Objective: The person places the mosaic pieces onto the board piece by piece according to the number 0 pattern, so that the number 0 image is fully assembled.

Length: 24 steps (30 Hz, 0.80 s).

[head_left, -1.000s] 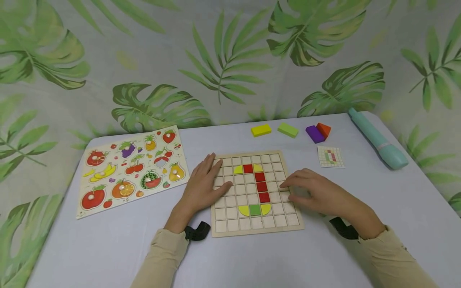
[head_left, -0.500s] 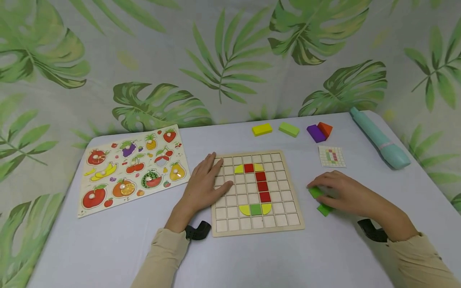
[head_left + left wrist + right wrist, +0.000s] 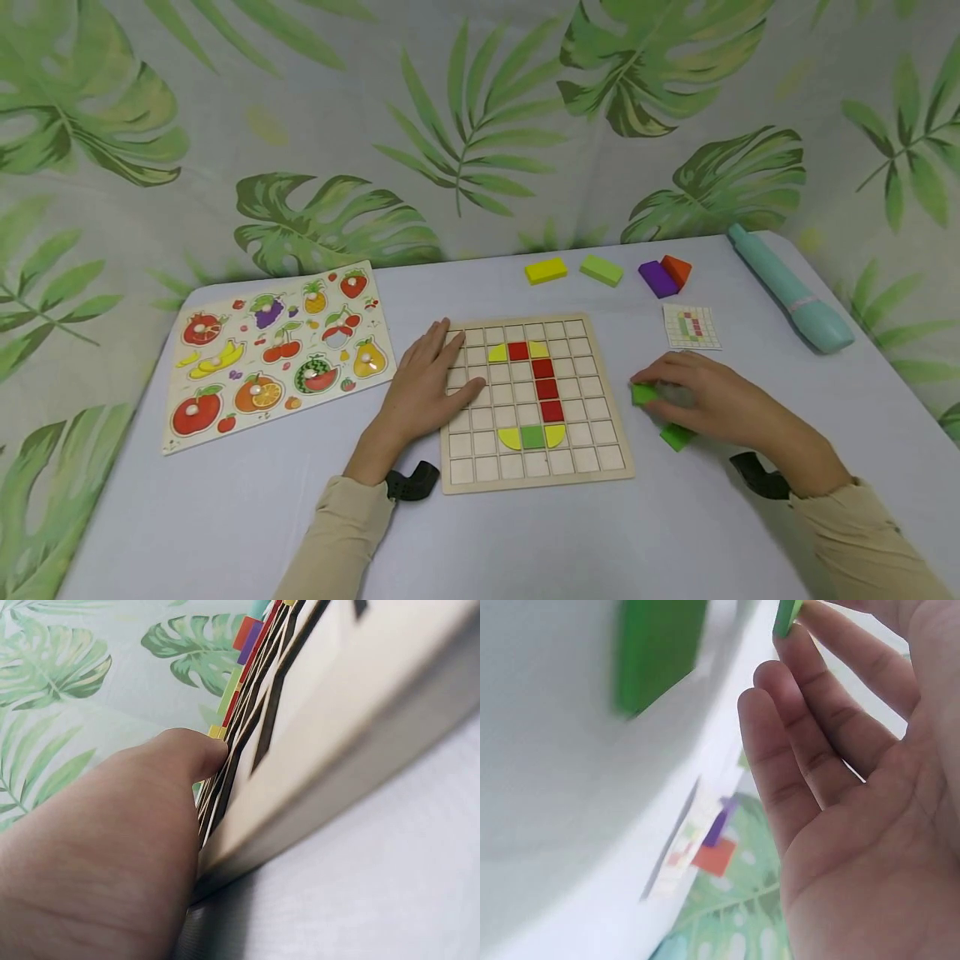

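Observation:
My left hand (image 3: 423, 387) lies flat on the left side of a wooden grid board (image 3: 517, 487), fingers stretched and thumb over its squares. On the board, red square tiles (image 3: 547, 389) run down a column, with yellow quarter-round pieces (image 3: 508, 437) and a green square tile (image 3: 532, 437) below. To the right of the board, my right hand (image 3: 697, 392) pinches a green square tile (image 3: 642, 394) between thumb and fingertips. A second green tile (image 3: 677, 437) lies on the table under that hand; in the right wrist view this green tile (image 3: 664, 649) looks large and blurred.
A fruit puzzle board (image 3: 277, 350) lies at the left. Along the back are a yellow block (image 3: 545, 270), a light green block (image 3: 602, 270), a purple block (image 3: 657, 279) and an orange triangular block (image 3: 677, 269). A pattern card (image 3: 692, 327) and a teal bottle-shaped object (image 3: 791, 292) are at the right.
My right hand has gone from the board's right edge to the green tiles, picked one up and shifted slightly left with it. My left hand has stayed in place.

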Each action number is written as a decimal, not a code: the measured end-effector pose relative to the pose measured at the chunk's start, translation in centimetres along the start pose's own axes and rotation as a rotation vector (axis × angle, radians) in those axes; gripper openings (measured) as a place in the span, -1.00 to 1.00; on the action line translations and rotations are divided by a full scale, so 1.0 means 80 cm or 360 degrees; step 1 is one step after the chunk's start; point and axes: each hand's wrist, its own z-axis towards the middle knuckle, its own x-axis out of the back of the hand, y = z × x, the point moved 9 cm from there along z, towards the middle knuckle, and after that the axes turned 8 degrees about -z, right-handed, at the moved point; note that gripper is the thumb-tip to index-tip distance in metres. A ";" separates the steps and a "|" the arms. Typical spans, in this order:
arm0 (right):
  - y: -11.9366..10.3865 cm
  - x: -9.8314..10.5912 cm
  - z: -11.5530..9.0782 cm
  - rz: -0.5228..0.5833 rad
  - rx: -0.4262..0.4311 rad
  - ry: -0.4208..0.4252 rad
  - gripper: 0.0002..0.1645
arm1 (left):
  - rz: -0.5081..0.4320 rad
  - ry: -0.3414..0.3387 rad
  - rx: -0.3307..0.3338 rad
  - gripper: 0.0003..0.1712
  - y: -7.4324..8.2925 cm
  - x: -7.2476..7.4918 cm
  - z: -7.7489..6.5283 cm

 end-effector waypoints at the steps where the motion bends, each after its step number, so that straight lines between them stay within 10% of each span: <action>1: -0.003 0.000 0.003 0.0010 -0.0007 -0.0009 -0.62 | 0.0002 -0.0002 0.0001 -0.07 -0.001 -0.001 0.000; 24: -0.094 -0.021 0.076 0.0149 0.0141 -0.0089 -0.60 | 0.0000 0.0009 -0.0014 -0.07 0.000 0.000 -0.001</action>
